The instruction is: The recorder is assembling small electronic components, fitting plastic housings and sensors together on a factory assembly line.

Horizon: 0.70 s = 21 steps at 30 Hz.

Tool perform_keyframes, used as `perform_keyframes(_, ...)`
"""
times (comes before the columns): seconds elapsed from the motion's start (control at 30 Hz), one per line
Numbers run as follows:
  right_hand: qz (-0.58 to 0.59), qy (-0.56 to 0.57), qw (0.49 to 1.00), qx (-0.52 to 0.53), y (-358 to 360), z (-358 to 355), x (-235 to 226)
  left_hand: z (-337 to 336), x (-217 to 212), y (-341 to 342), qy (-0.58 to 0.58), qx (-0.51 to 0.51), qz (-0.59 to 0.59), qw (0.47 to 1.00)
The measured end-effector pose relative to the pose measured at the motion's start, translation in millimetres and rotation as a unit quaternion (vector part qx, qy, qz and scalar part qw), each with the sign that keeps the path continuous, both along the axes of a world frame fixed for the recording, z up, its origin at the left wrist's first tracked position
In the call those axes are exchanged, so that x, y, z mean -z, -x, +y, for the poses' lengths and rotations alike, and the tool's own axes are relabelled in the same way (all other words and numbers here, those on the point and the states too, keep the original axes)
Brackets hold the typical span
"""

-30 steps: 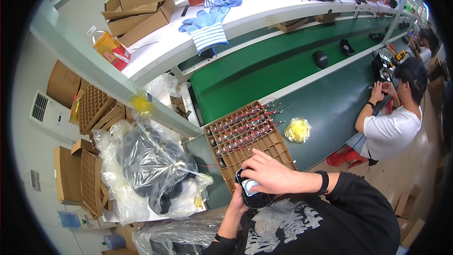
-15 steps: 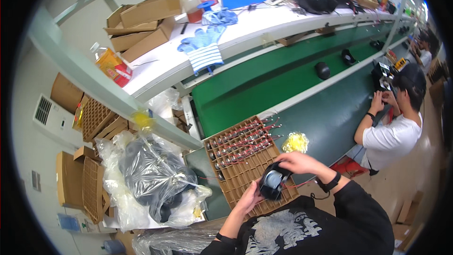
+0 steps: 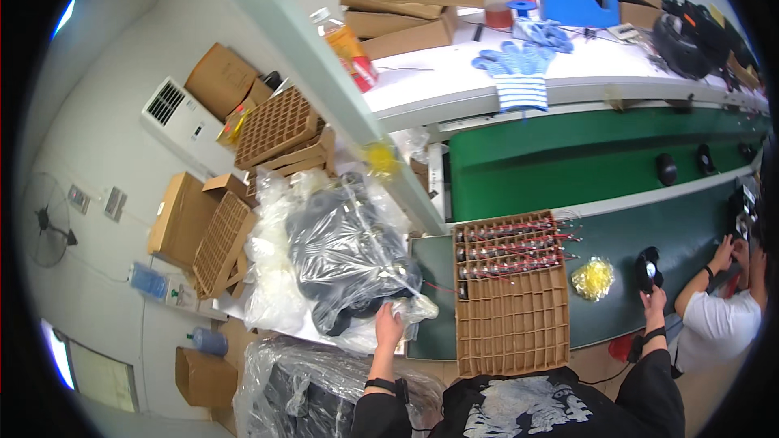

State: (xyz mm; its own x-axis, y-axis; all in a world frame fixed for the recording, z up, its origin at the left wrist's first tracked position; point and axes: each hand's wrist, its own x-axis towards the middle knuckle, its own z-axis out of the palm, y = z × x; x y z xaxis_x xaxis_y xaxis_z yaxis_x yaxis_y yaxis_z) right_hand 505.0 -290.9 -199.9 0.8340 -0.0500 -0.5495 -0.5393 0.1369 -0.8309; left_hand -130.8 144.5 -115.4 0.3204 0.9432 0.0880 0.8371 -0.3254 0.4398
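Note:
My right hand (image 3: 653, 302) holds a small black round part (image 3: 647, 268) out over the dark green bench (image 3: 690, 231), to the right of a crumpled yellow bag (image 3: 594, 278). My left hand (image 3: 388, 326) reaches into the opening of a clear plastic bag (image 3: 345, 255) full of black parts at my left. Between my hands lies a brown cardboard divider tray (image 3: 511, 300); its far rows hold small parts with red wires, its near cells are empty.
A green conveyor belt (image 3: 584, 166) runs behind the bench with black parts on it. A seated person (image 3: 718, 316) works at the right. A white shelf (image 3: 519, 81) carries boxes, gloves and bottles. Cardboard boxes and dividers (image 3: 243, 170) crowd the left.
My right hand has carried the black part from in front of my chest out to the right over the bench. My left hand has let go of it and moved left to the plastic bag.

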Motion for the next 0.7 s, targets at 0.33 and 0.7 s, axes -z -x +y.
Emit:
perform_keyframes(0.33,0.038,0.147,0.987,0.055,35.8,-14.9,5.4,43.0,-17.1,-14.4,-0.146,0.128,0.122,0.973)
perform_keyframes(0.7,-0.486,0.252,0.789,-0.279,203.5,133.5,-151.4,52.0,-59.8,-29.6,-0.11,0.23,0.011,0.967)
